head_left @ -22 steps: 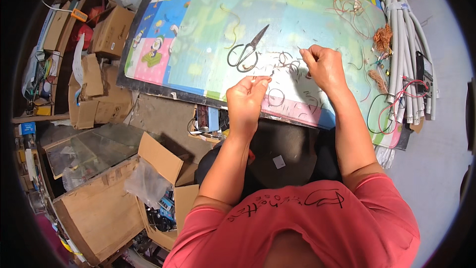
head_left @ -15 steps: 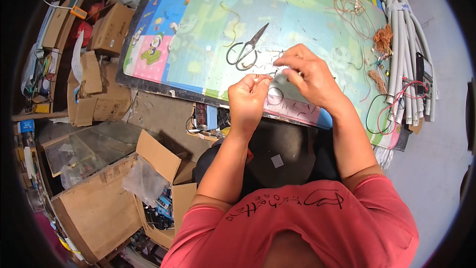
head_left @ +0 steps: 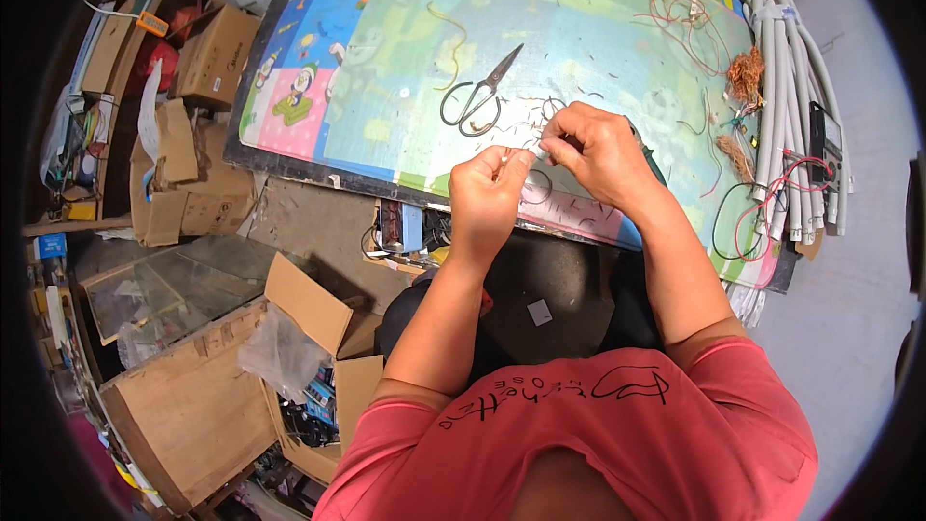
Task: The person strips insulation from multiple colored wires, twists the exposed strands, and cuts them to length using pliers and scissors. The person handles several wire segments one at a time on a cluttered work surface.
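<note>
My left hand (head_left: 485, 195) is closed in a pinch above the near part of the table. Its thumb and fingertips grip a thin dark wire (head_left: 548, 195), which curls in a loop just below the fingers. Close beside it, my right hand (head_left: 603, 156) is also pinched, its fingertips almost meeting the left ones. Whatever sits between the right fingertips is too small to make out. Black-handled scissors (head_left: 482, 95) lie beyond my left hand, blades pointing away. Short dark wire scraps (head_left: 579, 212) are scattered around both hands.
A cartoon-patterned mat (head_left: 376, 87) covers the table. To the right are tangled thin wires (head_left: 675, 24), copper strands (head_left: 745, 75), grey conduit tubes (head_left: 779, 116) and a black meter (head_left: 826, 140) with red and black leads. An open carton (head_left: 347, 400) stands at the lower left.
My right hand has come down toward the left one, and its spread fingers have closed into a pinch. The left hand has shifted slightly right. The scissors have not moved.
</note>
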Action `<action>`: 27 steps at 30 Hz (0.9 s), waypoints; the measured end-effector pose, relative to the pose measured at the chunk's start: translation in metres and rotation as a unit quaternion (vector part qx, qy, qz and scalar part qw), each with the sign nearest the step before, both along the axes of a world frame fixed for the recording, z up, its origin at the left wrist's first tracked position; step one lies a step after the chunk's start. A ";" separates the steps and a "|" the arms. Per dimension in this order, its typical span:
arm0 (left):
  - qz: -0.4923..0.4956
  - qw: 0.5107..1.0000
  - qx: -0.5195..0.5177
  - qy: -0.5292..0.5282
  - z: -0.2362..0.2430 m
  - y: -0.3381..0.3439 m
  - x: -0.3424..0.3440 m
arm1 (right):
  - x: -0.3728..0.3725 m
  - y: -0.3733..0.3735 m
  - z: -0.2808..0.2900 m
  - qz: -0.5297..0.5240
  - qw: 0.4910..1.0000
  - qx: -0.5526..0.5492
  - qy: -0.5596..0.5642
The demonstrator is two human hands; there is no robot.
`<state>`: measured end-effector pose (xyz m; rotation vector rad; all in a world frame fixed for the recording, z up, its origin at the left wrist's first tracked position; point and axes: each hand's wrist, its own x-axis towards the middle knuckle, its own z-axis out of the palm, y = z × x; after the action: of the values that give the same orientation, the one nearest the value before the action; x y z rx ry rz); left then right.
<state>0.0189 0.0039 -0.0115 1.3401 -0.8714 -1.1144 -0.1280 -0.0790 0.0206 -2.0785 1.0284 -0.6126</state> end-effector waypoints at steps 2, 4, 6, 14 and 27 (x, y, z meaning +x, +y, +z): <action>-0.016 0.998 0.034 0.043 0.013 0.000 0.001 | 0.001 0.000 -0.001 -0.008 0.998 0.054 -0.024; -0.017 0.994 0.062 0.087 0.017 0.001 0.004 | 0.002 0.001 -0.005 -0.007 0.992 0.106 -0.064; -0.005 0.988 0.084 0.131 0.017 -0.001 0.008 | 0.001 0.000 -0.005 0.021 0.998 0.005 -0.054; -0.056 0.975 0.121 0.180 0.010 -0.005 0.011 | 0.004 0.001 -0.014 0.051 0.980 -0.186 -0.046; -0.034 0.988 0.043 0.144 0.015 -0.002 0.011 | 0.013 0.008 -0.019 0.043 0.988 0.039 -0.144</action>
<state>0.0296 0.0016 0.0034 1.1873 -0.6660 -1.3741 -0.1149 -0.0710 0.0021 -1.8881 0.7812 -0.7895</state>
